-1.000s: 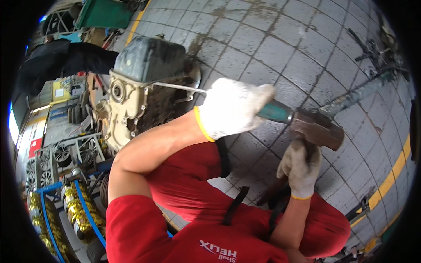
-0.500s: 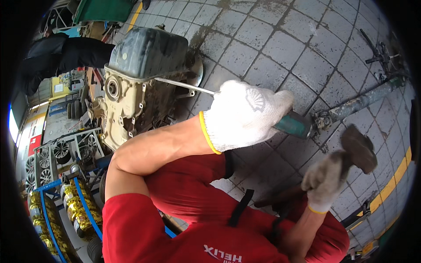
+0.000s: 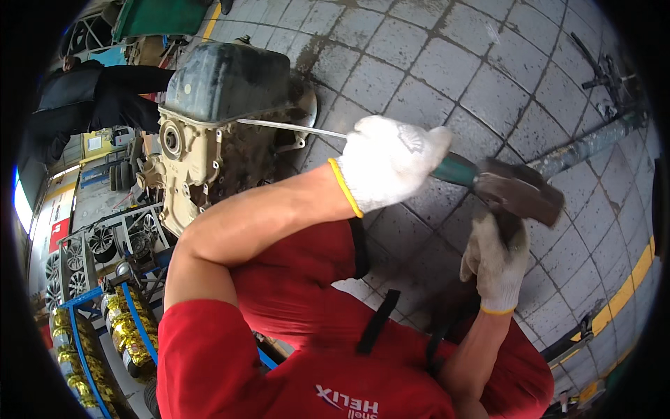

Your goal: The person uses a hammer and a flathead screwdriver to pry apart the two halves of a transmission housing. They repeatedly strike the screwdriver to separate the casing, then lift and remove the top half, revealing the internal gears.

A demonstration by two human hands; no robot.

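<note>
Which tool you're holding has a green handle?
The long, thin silver-shafted tool in the white-gloved left hand. The other, a brown blocky metal hammer in the dirty-gloved right hand, shows no green.

The camera sits on the head and looks down, near the left hand (image 3: 394,164) and right hand (image 3: 494,262). Shapes by its dark, round edge are probably bent.

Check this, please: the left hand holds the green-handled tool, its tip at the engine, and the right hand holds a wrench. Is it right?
Not quite: the right hand holds a hammer, not a wrench, as the head view shows. The left hand does hold the green-handled tool, its tip at the engine.
</note>
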